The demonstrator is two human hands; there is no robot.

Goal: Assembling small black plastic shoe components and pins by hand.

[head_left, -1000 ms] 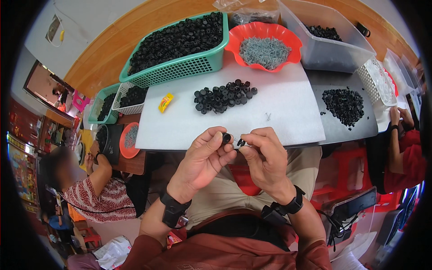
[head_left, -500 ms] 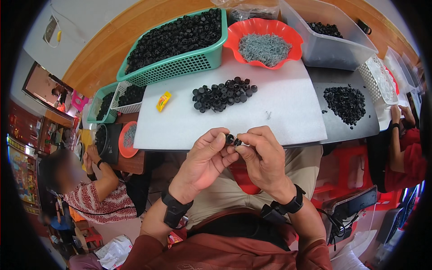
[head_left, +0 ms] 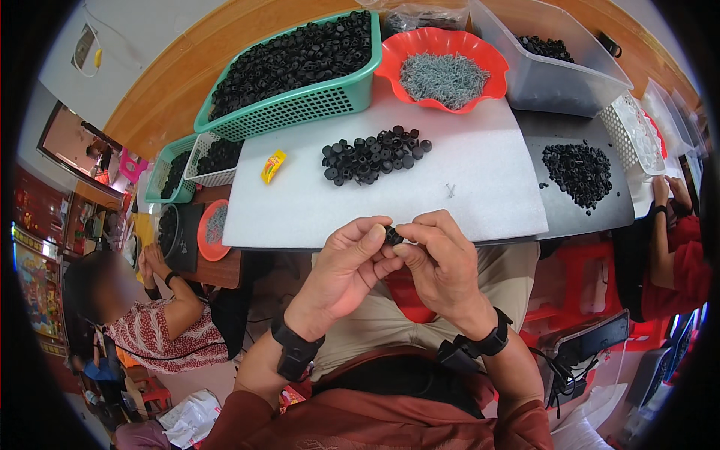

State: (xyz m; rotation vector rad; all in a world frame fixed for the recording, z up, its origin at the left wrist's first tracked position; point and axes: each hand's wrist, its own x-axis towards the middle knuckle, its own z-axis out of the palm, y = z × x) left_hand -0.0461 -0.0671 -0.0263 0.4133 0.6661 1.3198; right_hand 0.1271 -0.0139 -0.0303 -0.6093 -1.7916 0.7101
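My left hand (head_left: pixel 346 264) and my right hand (head_left: pixel 441 261) meet just below the front edge of the white board (head_left: pixel 480 187), over my lap. Together they pinch one small black plastic part (head_left: pixel 392 236) between the fingertips. Both wrists carry black bands. On the board ahead lies a loose pile of the same black parts (head_left: pixel 373 154). Further back stands a red scalloped bowl of small grey screws (head_left: pixel 444 69) and a green basket heaped with black parts (head_left: pixel 296 69).
A clear tub (head_left: pixel 551 64) with black parts stands at the back right; a second black pile (head_left: pixel 580 171) lies on a grey sheet. A yellow wrapper (head_left: pixel 273 166) lies on the board. One person sits at the left (head_left: pixel 161 326), another at the right (head_left: pixel 671 247).
My two hands have closed in on each other, and the black part is now pinched tighter between both sets of fingertips. The piles and containers have not moved.
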